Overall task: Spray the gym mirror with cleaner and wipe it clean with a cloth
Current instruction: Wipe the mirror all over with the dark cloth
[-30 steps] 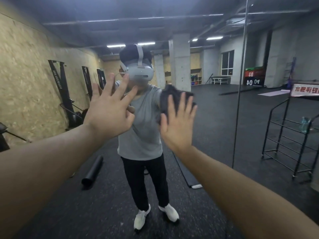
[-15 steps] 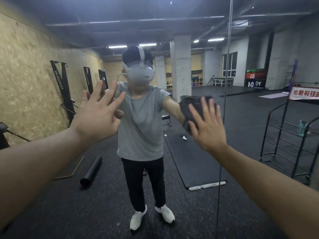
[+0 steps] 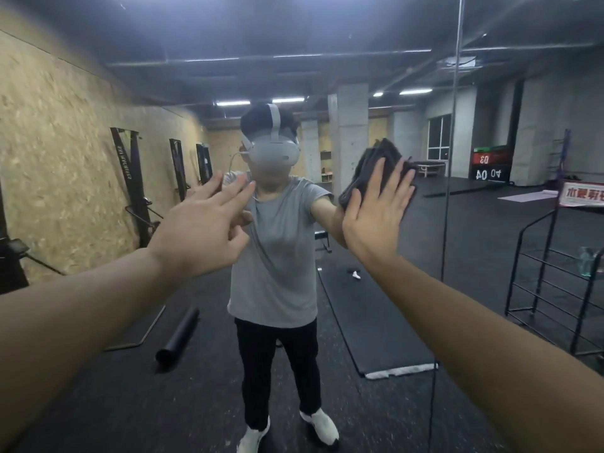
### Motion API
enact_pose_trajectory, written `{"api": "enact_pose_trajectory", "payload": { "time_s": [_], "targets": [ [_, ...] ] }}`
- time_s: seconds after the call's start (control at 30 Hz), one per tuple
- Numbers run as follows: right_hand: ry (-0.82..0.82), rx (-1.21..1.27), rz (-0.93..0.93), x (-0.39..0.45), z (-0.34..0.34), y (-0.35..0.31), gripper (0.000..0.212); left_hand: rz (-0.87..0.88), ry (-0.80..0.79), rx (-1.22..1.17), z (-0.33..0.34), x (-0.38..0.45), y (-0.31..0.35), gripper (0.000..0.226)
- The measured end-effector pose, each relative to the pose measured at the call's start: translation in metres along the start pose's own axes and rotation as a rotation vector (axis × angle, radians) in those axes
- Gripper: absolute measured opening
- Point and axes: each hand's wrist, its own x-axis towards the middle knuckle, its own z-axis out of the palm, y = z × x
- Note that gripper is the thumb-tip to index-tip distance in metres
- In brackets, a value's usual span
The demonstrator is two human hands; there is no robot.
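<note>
Mirror (image 3: 490,223): right hand (image 3: 376,220) presses cloth (image 3: 376,165) flat.

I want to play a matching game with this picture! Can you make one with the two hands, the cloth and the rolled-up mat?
Things:
1. left hand
2. right hand
3. cloth
4. rolled mat

States:
A. lying on the floor in the reflection
B. pressed flat against the mirror
C. fingers spread, holding nothing
D. flat palm pressing the cloth

Pairs: 1-C, 2-D, 3-B, 4-A

hands: 2, left hand (image 3: 199,233) and right hand (image 3: 376,220) | dark cloth (image 3: 376,168): 1 | mirror (image 3: 490,44): 1 | reflected floor mat (image 3: 369,322): 1 | metal rack (image 3: 555,282): 1
</note>
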Motion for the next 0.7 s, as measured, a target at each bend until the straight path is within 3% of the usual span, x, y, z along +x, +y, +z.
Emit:
{"api": "enact_pose_trajectory", "payload": {
  "time_s": [0.1, 0.23, 0.43, 0.53, 0.7],
  "targets": [
    [-0.035, -0.030, -0.219, -0.003, 0.011, -0.056, 0.066, 0.022, 0.068, -0.058, -0.018, 0.005, -0.019, 0.073],
    [-0.113, -0.043, -0.582, -0.020, 0.027, -0.118, 0.063, 0.025, 0.127, 0.123, -0.027, 0.028, -0.042, 0.076],
    [-0.152, -0.096, -0.898, -0.001, 0.021, -0.100, 0.054, 0.001, 0.129, 0.271, -0.031, 0.055, -0.041, 0.076],
    [-0.094, -0.161, -0.759, 0.030, 0.001, -0.056, 0.056, 0.004, 0.111, 0.274, -0.034, 0.058, -0.041, 0.076],
    [-0.035, -0.217, -0.226, 0.079, -0.040, 0.028, 0.063, 0.004, 0.084, 0.265, -0.041, 0.062, -0.039, 0.070]
  ]
}}
